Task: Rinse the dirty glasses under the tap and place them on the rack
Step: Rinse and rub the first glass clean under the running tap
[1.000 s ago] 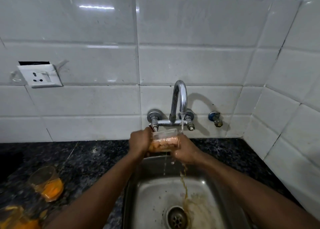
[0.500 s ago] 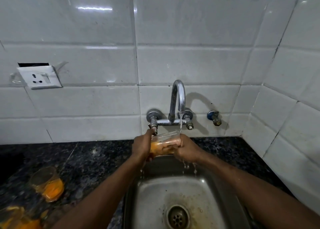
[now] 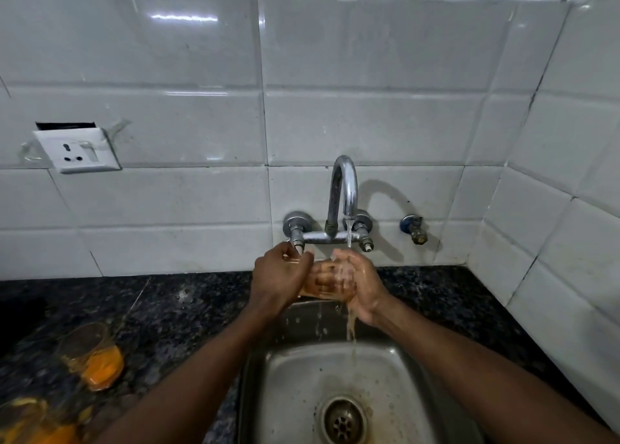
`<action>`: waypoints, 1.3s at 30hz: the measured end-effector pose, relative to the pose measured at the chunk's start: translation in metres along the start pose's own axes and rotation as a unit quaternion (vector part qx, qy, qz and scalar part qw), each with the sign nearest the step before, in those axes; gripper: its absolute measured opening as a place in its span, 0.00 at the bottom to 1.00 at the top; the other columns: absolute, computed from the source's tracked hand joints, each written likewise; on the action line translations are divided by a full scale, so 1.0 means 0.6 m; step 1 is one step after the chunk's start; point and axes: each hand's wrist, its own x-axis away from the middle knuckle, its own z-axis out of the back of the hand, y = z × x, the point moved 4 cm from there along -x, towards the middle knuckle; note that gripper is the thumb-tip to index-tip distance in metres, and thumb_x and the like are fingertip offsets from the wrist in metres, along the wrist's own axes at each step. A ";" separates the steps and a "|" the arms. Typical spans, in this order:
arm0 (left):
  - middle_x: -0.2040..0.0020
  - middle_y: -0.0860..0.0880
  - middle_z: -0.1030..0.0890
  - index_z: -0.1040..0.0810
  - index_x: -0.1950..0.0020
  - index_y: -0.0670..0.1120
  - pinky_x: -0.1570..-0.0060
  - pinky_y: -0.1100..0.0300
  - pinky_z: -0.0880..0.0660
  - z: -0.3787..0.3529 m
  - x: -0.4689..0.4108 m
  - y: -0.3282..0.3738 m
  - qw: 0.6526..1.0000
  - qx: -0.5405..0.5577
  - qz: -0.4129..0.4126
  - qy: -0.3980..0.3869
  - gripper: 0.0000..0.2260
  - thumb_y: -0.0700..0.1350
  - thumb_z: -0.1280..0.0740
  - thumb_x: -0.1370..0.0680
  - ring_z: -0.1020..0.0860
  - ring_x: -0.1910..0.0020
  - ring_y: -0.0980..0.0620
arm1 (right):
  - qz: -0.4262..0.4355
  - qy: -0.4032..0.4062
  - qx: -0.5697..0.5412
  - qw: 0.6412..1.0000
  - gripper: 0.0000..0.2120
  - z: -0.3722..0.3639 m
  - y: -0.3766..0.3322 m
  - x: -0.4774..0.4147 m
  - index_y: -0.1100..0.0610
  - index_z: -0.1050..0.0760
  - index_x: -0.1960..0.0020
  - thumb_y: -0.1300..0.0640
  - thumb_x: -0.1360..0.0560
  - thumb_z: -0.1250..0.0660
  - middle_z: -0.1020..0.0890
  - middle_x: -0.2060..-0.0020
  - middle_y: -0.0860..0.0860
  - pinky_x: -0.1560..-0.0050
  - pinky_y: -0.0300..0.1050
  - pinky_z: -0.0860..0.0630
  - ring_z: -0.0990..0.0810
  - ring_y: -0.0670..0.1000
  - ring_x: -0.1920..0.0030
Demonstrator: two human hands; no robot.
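A clear glass (image 3: pixel 323 281) with brownish-orange residue lies on its side between my two hands, just under the chrome tap (image 3: pixel 343 197). My left hand (image 3: pixel 280 277) grips its left end. My right hand (image 3: pixel 360 284) wraps the right end, fingers showing through the glass. A thin stream runs from the spout onto my right hand and the glass, and brown water drips into the steel sink (image 3: pixel 292 376). Two more dirty glasses with orange dregs, one (image 3: pixel 90 354) and another (image 3: pixel 32 422), sit on the counter at the left. No rack is in view.
The dark speckled counter (image 3: pixel 188 302) surrounds the sink, with white tiled walls behind and to the right. A wall socket (image 3: pixel 77 151) sits at the left, a small valve (image 3: pixel 414 229) right of the tap. The sink drain (image 3: pixel 343 420) is near the bottom.
The glass has tipped further onto its side between my hands, and my right hand now sits directly under the stream. Brown water runs down into the sink again.
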 end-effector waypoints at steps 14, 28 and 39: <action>0.62 0.46 0.16 0.18 0.58 0.44 0.66 0.61 0.27 -0.012 -0.001 -0.001 0.995 0.038 0.080 -0.043 0.18 0.58 0.34 0.22 0.19 0.65 0.50 | 0.072 0.205 0.072 0.973 0.19 0.007 -0.003 0.010 0.67 0.21 0.59 0.51 0.20 0.35 0.18 0.73 0.54 0.70 0.40 0.22 0.19 0.52 0.72; 0.61 0.42 0.16 0.19 0.59 0.43 0.65 0.52 0.20 -0.026 0.003 -0.029 0.973 0.120 0.193 0.025 0.16 0.54 0.37 0.22 0.18 0.64 0.43 | 0.054 0.083 0.107 0.989 0.18 -0.007 -0.026 0.014 0.64 0.19 0.49 0.48 0.20 0.37 0.13 0.60 0.56 0.62 0.39 0.20 0.13 0.53 0.60; 0.61 0.38 0.17 0.19 0.57 0.39 0.76 0.57 0.26 -0.040 0.010 -0.033 0.936 0.154 0.316 -0.004 0.21 0.57 0.38 0.27 0.19 0.71 0.42 | 0.161 0.323 0.225 0.905 0.19 -0.007 -0.012 0.012 0.57 0.26 0.70 0.50 0.23 0.31 0.21 0.76 0.51 0.72 0.46 0.23 0.21 0.51 0.75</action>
